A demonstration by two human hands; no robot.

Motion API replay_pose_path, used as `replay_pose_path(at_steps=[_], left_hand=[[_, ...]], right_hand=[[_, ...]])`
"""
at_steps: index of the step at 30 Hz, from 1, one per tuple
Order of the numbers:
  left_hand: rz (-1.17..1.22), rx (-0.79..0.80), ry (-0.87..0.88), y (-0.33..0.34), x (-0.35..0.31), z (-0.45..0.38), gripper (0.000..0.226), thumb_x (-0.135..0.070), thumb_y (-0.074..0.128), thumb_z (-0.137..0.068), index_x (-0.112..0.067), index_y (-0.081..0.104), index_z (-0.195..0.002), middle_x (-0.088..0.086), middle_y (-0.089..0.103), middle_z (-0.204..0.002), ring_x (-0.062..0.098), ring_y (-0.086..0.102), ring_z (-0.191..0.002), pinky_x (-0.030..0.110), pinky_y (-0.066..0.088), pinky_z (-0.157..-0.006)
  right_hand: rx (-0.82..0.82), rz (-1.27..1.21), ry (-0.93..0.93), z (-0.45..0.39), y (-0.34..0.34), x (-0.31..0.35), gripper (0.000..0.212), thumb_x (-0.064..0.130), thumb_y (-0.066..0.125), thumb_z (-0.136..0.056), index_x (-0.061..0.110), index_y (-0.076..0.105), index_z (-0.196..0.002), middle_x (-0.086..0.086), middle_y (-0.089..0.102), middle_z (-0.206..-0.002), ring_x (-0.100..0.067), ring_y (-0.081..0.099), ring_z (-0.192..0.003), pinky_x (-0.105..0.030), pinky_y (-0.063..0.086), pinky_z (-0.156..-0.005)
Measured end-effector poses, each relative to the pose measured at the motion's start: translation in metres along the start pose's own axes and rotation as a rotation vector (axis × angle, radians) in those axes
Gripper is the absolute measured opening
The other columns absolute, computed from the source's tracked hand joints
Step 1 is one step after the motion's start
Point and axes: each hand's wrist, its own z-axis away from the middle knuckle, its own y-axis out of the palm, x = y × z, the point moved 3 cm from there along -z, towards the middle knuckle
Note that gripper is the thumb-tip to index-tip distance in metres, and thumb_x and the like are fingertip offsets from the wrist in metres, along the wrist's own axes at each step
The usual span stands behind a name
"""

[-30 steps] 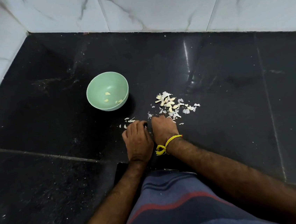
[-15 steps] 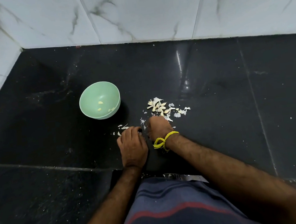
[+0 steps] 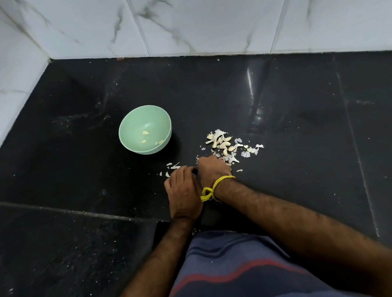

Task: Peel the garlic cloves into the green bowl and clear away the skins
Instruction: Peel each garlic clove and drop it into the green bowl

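A green bowl (image 3: 128, 131) stands on the black stone floor and holds a few peeled cloves (image 3: 145, 132). To its right lies a pile of garlic cloves and white skins (image 3: 223, 143). My left hand (image 3: 182, 191) and my right hand (image 3: 213, 170) are pressed together, backs up, just in front of the pile. Their fingers are curled down and closed. Whatever they hold between them is hidden. A few loose skins (image 3: 174, 167) lie just beyond my left hand.
White marble wall tiles (image 3: 200, 14) close off the back and the left side. The black floor (image 3: 307, 112) stretches to the right. My knee in striped blue cloth (image 3: 228, 278) fills the bottom centre. A yellow thread (image 3: 214, 187) circles my right wrist.
The view has shifted a little across the frames. Both hands stay together at the near edge of the pile; the bowl and the pile have not moved.
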Motion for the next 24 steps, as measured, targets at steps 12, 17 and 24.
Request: replay_pose_path(at_steps=[12, 17, 24], left_hand=[[0.700, -0.007, -0.116, -0.034, -0.023, -0.010, 0.031, -0.018, 0.071, -0.091, -0.017, 0.071, -0.122, -0.006, 0.073, -0.109, 0.007, 0.068, -0.101, 0.027, 0.054, -0.091], [0.855, 0.020, -0.137, -0.054, -0.026, -0.021, 0.021, -0.007, 0.075, -0.086, -0.015, 0.078, -0.104, -0.004, 0.076, -0.100, 0.011, 0.072, -0.094, 0.033, 0.059, -0.086], [1.131, 0.160, -0.338, -0.067, -0.036, -0.031, 0.013, 0.000, 0.072, -0.087, -0.006, 0.076, -0.098, 0.009, 0.078, -0.089, 0.019, 0.074, -0.082, 0.027, 0.059, -0.079]], right_hand=[[0.280, -1.174, 0.005, 0.001, -0.011, -0.060, 0.004, 0.001, 0.071, -0.084, 0.001, 0.068, -0.081, -0.012, 0.070, -0.075, -0.020, 0.067, -0.069, -0.027, 0.058, -0.063], [0.341, -1.398, -0.046, 0.007, -0.021, -0.053, 0.006, -0.006, 0.064, -0.085, -0.001, 0.064, -0.081, -0.015, 0.068, -0.071, -0.017, 0.066, -0.060, -0.027, 0.058, -0.057], [0.319, -1.396, -0.187, 0.007, -0.039, -0.055, 0.017, 0.010, 0.072, -0.073, 0.000, 0.064, -0.083, -0.014, 0.069, -0.069, -0.018, 0.066, -0.058, -0.027, 0.058, -0.056]])
